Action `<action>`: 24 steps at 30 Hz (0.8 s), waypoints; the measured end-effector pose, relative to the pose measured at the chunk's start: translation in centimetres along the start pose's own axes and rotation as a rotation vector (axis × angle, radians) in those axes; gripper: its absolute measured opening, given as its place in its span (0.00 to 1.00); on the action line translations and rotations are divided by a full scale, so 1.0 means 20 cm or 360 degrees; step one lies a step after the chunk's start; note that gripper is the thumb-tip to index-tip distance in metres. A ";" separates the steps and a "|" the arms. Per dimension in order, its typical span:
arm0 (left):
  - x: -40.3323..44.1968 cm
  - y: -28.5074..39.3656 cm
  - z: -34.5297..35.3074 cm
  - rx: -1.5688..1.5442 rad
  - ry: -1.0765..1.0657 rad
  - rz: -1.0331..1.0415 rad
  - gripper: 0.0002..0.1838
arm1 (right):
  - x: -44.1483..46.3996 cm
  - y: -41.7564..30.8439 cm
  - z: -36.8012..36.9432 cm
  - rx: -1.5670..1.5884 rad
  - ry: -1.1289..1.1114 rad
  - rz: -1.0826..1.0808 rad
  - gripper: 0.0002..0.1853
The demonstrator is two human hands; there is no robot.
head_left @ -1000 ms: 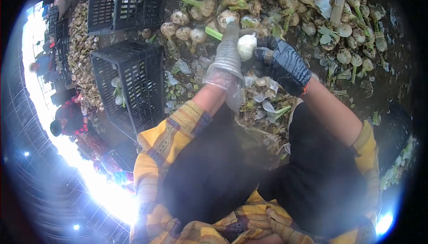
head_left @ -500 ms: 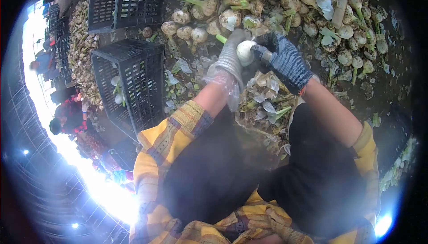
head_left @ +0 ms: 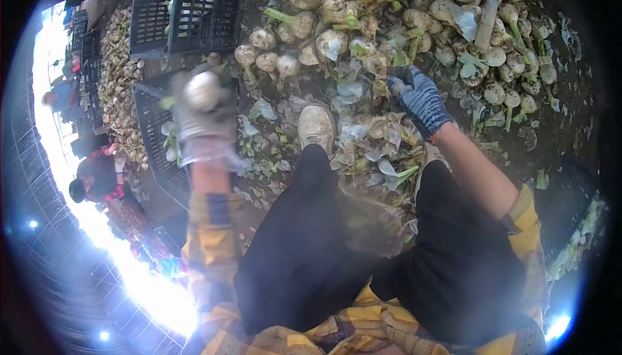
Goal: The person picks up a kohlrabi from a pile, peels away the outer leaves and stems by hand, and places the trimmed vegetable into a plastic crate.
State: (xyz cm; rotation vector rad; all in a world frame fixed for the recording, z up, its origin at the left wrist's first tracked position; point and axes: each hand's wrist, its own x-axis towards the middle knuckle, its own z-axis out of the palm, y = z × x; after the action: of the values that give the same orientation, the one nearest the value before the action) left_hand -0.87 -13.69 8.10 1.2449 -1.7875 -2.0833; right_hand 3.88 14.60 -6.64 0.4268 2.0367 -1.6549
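My left hand (head_left: 206,121), in a pale glove with a clear plastic cuff, is blurred over the black crate (head_left: 152,128) on the left. A peeled white onion (head_left: 203,91) shows in its fingers. My right hand (head_left: 420,101), in a blue-grey knitted glove, is closed above the onion heap's near edge. Whatever its fingers grip cannot be made out. Loose onions with dirty skins and cut green stalks (head_left: 334,44) lie beyond both hands. Inside the crate a pale bulb with some green (head_left: 170,141) is visible.
Another black crate (head_left: 204,11) stands behind the first. A wooden stick (head_left: 487,25) lies across the heap. Peeled skins (head_left: 382,138) litter the ground around my shoe (head_left: 317,128). At far left, a person in a red checked sleeve (head_left: 97,173) sits near another onion pile (head_left: 120,89).
My left hand has swung left with the peeled onion, from beside my right hand to above the crate. My right hand has shifted slightly right and down, apart from the onion.
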 end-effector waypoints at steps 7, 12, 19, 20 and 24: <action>0.51 0.24 -0.92 -0.0053 0.0878 0.0172 0.17 | 0.05 -0.08 0.00 -0.0383 0.0105 -0.0355 0.20; 0.38 0.16 -0.80 0.0608 0.1034 0.0484 0.28 | 0.18 -0.35 0.03 -0.1379 0.0060 -0.0831 0.31; 0.15 -0.08 -0.17 0.1141 0.0130 0.1029 0.29 | 0.50 -0.38 0.09 -0.1982 0.0099 -0.1047 0.27; 0.13 -0.14 -0.09 0.0882 0.0010 0.0900 0.27 | 0.50 -0.39 0.09 -0.1939 0.0085 -0.1112 0.22; 0.00 -0.30 0.14 0.0819 -0.0624 0.0482 0.22 | 0.38 -0.38 0.03 -0.0663 0.0381 -0.1217 0.15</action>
State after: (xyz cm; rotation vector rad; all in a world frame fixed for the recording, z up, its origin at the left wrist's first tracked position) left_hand -0.12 -9.80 2.76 0.5931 -2.6109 -1.8470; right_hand -6.40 11.85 -4.55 -0.3697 2.8682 -1.5204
